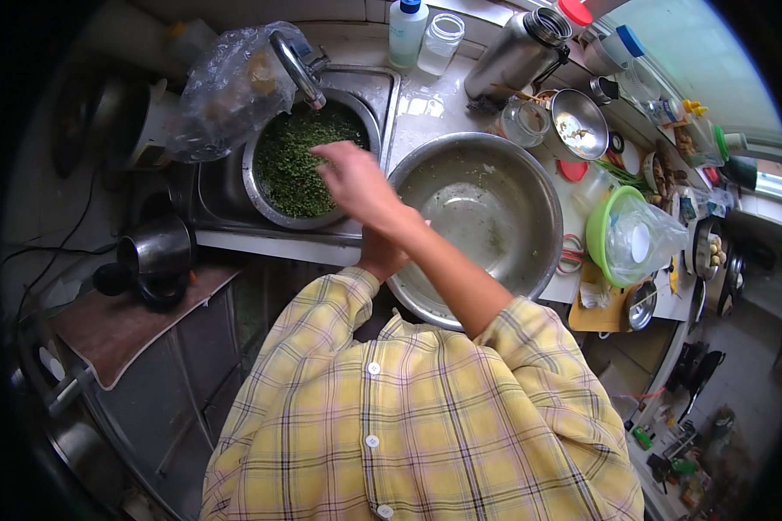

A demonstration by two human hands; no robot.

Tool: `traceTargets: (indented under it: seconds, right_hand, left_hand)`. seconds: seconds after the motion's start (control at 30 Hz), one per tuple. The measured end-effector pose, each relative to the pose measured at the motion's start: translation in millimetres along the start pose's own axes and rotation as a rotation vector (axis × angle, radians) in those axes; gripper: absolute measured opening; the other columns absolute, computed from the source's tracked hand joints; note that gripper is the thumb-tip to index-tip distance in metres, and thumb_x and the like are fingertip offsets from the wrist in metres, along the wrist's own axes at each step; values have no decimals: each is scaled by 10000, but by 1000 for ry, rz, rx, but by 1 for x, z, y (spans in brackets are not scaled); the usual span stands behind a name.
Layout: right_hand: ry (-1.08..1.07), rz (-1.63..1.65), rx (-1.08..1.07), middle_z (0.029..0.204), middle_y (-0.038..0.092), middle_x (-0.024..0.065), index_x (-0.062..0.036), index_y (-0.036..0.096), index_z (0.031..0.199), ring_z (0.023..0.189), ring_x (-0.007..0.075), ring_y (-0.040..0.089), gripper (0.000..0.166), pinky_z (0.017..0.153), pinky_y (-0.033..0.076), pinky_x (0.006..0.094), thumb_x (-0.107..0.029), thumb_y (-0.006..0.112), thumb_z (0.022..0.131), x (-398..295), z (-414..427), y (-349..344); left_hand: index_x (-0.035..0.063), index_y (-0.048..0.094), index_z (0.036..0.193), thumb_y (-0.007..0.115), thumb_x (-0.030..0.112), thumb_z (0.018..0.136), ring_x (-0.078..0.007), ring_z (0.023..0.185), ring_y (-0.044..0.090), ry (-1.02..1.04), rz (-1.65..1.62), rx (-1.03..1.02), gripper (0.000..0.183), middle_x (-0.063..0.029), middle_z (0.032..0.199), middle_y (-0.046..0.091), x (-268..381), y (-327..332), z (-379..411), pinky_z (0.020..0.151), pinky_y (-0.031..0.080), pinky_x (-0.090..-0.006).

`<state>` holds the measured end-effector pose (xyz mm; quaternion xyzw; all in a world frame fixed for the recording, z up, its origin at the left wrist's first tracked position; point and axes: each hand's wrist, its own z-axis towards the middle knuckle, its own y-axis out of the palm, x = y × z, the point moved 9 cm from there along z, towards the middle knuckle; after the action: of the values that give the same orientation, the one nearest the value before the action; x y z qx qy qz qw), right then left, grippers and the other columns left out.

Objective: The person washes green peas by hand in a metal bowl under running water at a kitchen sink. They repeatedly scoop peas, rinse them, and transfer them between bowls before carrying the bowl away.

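Observation:
A metal basin (251,170) full of small green bits, perhaps a chopped or berry-like plant in water, stands in the sink under the faucet (298,70). Over its right edge is my right hand (352,182), blurred, its fingers spread above the green bits; whether anything lies between them cannot be told. Lower down, my left hand (384,253) is beside the rim of a large steel basin (472,202), partly covered by my right forearm; its fingers are hidden. The large basin holds a few green specks and a little wet residue.
A clear plastic bag (225,98) hangs at the left of the faucet. Behind the large basin stand a glass jar (441,44), a steel flask (518,52) and a steel bowl (580,124). Red-handled scissors (570,254) and a green bowl (599,238) lie to the right.

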<state>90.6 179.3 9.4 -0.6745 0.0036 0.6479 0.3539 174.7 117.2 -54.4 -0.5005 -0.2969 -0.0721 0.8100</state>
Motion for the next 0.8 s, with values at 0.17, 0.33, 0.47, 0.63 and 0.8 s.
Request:
traceTargets:
  seconds: [0.17, 0.33, 0.47, 0.63, 0.8]
  right_hand:
    - [425, 575, 402, 1087, 738, 109, -8, 690, 1215, 943, 169, 712, 281, 837, 566, 296, -188, 527, 1073, 84, -90, -138]
    - [814, 642, 836, 1225, 678, 91, -21, 644, 1295, 1016, 172, 652, 344, 874, 521, 306, -208, 440, 1091, 203, -203, -210]
    - [819, 822, 894, 1231, 671, 77, -40, 647, 1300, 1103, 197, 608, 358, 966, 458, 369, -254, 468, 1075, 237, -196, -191]
    - [809, 1079, 1000, 978, 718, 19, -82, 710, 1163, 869, 167, 631, 287, 811, 472, 360, -280, 531, 1059, 290, -162, -161]
    - [893, 1313, 1018, 1125, 709, 81, -102, 684, 1076, 1072, 279, 649, 287, 1016, 495, 484, -287, 464, 1071, 278, -126, -119]
  left_hand:
    - [89, 601, 603, 758, 146, 840, -295, 624, 597, 2, -208, 16, 290, -76, 599, 576, 21, -31, 23, 656, 477, -411]
    - [85, 599, 595, 759, 147, 844, -294, 599, 579, 40, -177, 14, 302, -73, 609, 587, 25, -32, 25, 643, 469, -405]
    - [87, 592, 585, 754, 149, 853, -289, 607, 579, 35, -154, -6, 319, -73, 602, 581, 26, -30, 25, 643, 468, -408]
    - [89, 606, 591, 758, 157, 850, -285, 617, 585, 30, -145, 4, 308, -68, 605, 585, 26, -28, 25, 651, 472, -409]
    - [98, 612, 606, 741, 201, 871, -276, 638, 593, 20, -124, -6, 313, -60, 618, 587, 25, -29, 24, 674, 480, -405]
